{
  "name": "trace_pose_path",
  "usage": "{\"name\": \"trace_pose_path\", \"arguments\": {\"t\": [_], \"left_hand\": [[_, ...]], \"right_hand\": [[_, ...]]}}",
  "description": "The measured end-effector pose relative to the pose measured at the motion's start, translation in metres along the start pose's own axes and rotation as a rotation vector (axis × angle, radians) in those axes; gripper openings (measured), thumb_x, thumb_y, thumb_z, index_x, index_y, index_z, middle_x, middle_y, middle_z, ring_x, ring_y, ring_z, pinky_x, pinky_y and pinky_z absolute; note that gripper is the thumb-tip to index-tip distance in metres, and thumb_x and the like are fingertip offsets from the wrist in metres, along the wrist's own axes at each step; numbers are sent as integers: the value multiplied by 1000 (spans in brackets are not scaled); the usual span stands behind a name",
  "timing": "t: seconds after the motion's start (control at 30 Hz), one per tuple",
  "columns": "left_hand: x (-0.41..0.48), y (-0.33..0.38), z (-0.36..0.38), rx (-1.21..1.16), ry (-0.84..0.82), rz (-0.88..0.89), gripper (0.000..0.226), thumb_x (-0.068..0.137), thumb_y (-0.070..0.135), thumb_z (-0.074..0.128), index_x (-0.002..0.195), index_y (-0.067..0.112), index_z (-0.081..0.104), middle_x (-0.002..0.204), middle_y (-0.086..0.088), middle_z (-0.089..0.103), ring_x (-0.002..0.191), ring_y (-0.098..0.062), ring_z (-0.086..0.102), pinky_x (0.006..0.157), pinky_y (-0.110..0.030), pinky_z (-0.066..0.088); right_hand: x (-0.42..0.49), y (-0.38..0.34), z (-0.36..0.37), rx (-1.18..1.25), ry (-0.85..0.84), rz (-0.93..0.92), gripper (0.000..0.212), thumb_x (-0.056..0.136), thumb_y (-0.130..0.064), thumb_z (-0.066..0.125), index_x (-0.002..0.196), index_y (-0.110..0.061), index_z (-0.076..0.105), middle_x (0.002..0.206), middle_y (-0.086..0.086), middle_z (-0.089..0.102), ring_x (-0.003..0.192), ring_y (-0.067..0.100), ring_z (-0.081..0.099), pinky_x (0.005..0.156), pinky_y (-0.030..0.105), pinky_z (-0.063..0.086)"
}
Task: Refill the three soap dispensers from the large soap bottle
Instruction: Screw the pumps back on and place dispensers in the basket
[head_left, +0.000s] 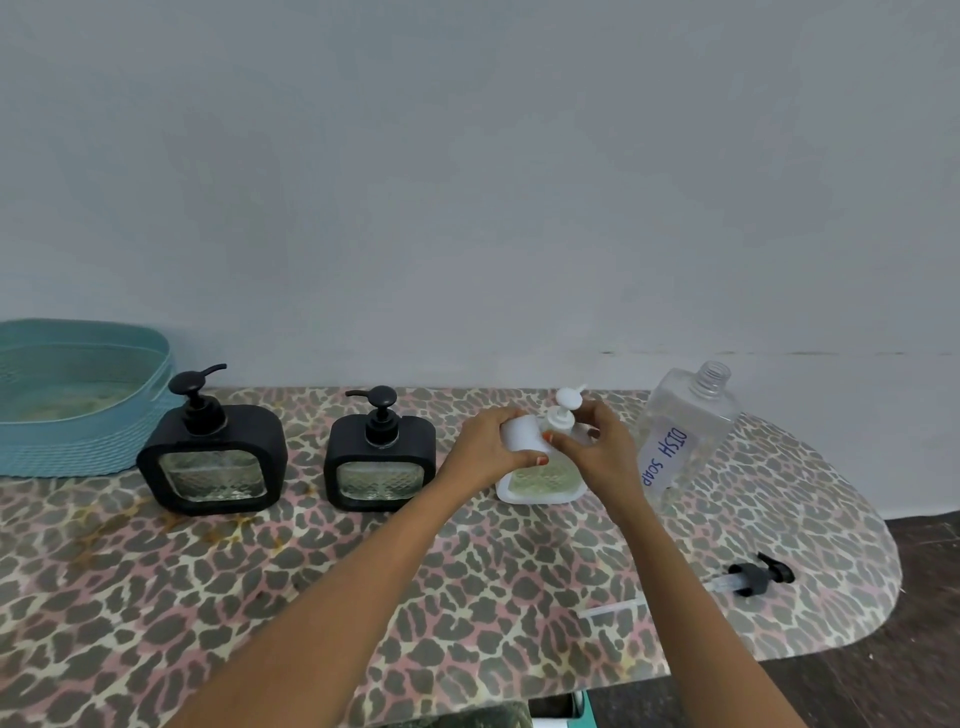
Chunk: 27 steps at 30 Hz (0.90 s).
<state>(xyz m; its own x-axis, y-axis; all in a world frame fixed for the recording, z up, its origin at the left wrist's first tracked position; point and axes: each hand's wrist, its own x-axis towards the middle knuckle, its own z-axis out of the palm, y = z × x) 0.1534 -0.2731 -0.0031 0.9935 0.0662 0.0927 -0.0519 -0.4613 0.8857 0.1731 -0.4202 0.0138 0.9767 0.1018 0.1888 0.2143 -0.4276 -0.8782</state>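
Three square soap dispensers stand in a row on the leopard-print table (363, 597). Two are black (212, 460) (380, 457), each with a black pump on top. The third is a white dispenser (540, 478) at the right. My left hand (491, 447) grips its upper left corner. My right hand (592, 441) pinches the collar of its white pump (565, 410). The large clear soap bottle (685, 431), labelled DISH SOAP, stands just right of my right hand with its neck uncapped. Its black pump (758, 577) lies on the table near the right edge.
A teal woven basket (78, 447) sits at the far left against the grey wall. The table's rounded right end drops off to a dark floor. Open tabletop lies in front of the dispensers.
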Motion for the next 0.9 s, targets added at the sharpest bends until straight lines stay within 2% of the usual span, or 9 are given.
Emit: {"name": "trace_pose_path", "arguments": {"t": [0.07,0.1,0.23,0.33,0.4,0.53,0.67,0.8,0.9], "left_hand": [[0,0,0,-1,0,-2,48,67,25,80,109,14,60,110,-4,63,98,-17,57,78,-24,41],[0,0,0,-1,-2,-3,49,67,25,79,110,13,60,111,-4,63,99,-17,57,79,-24,42],[0,1,-1,11,-9,-7,53,68,24,79,115,12,58,113,-1,61,104,-17,56,83,-25,42],[-1,3,-1,7,1,-5,54,69,23,79,117,11,57,115,-1,60,105,-16,54,83,-24,40],[-1,3,-1,10,3,-1,53,69,23,79,116,11,57,118,-5,60,107,-19,54,83,-24,40],[-2,3,0,1,1,-4,52,68,23,79,115,12,58,116,-4,61,106,-19,55,82,-24,40],[-2,3,-2,-7,-5,-12,52,69,22,78,116,12,58,116,-2,60,104,-15,54,83,-24,41],[-1,2,-1,-2,-1,1,51,68,23,79,114,12,59,113,-2,61,103,-16,56,83,-25,43],[-2,3,-1,-2,6,3,52,69,22,79,115,11,58,114,-1,60,104,-16,54,86,-26,41]], "right_hand": [[2,-2,8,2,63,2,39,72,-11,77,100,-12,50,96,-1,54,88,14,50,69,14,39],[3,-2,11,-14,77,2,42,70,-14,78,101,-12,49,98,2,54,88,14,50,68,17,37],[2,-2,10,-34,0,-21,55,74,-19,75,121,-11,47,113,0,49,102,13,48,84,24,35],[-1,1,-4,17,-155,-3,47,85,-14,64,129,-15,49,122,-5,53,115,12,48,91,25,35],[-2,4,-8,10,-161,6,42,86,-11,62,126,-12,53,123,0,57,113,14,50,90,26,37],[3,2,2,-29,-10,-2,37,76,-11,73,107,-7,54,103,6,58,91,16,51,71,19,38],[8,1,14,-104,50,9,44,70,-21,79,100,-11,48,99,4,52,93,21,53,76,25,37],[2,-3,3,-50,-110,3,50,80,-19,70,124,-11,46,113,-2,50,106,14,47,86,25,35],[-1,-2,-9,26,-234,-30,39,87,-9,58,126,-15,52,116,-3,58,112,14,52,87,17,39]]}}
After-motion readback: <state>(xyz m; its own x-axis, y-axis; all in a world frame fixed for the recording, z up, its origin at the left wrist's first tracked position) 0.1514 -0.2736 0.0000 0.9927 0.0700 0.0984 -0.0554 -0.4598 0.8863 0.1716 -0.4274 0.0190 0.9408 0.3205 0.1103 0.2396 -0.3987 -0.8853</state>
